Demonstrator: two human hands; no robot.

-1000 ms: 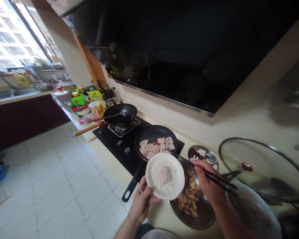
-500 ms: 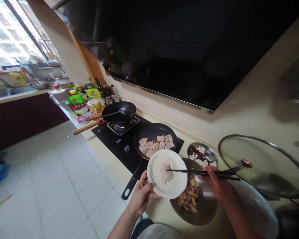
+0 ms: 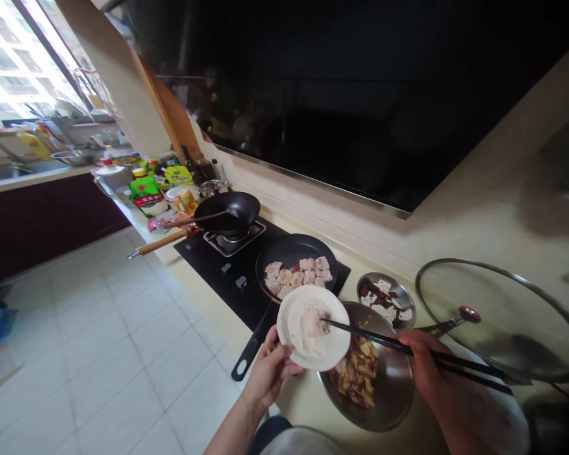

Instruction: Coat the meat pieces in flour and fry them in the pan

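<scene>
My left hand [image 3: 268, 373] holds a white plate [image 3: 334, 349] by its near rim, just in front of the black frying pan [image 3: 289, 249]. One floured piece of meat [image 3: 313, 322] lies on the plate. My right hand [image 3: 424, 370] grips dark chopsticks [image 3: 374, 338], whose tips touch that piece. Several pale floured pieces [image 3: 298, 273] lie in the frying pan on the black hob [image 3: 227, 278]. Below the plate sits a steel bowl [image 3: 393, 392] with brownish sliced food [image 3: 358, 373].
A small steel dish [image 3: 398, 297] with dark and white pieces stands right of the pan. A glass lid [image 3: 502, 316] leans at the right. A black wok [image 3: 232, 212] with a ladle sits on the far burner; packets and jars [image 3: 146, 193] crowd the counter beyond.
The chopsticks came back from the frying pan to the plate and now tilt down onto the meat piece. My right hand has drawn back to the right. The plate shifted slightly.
</scene>
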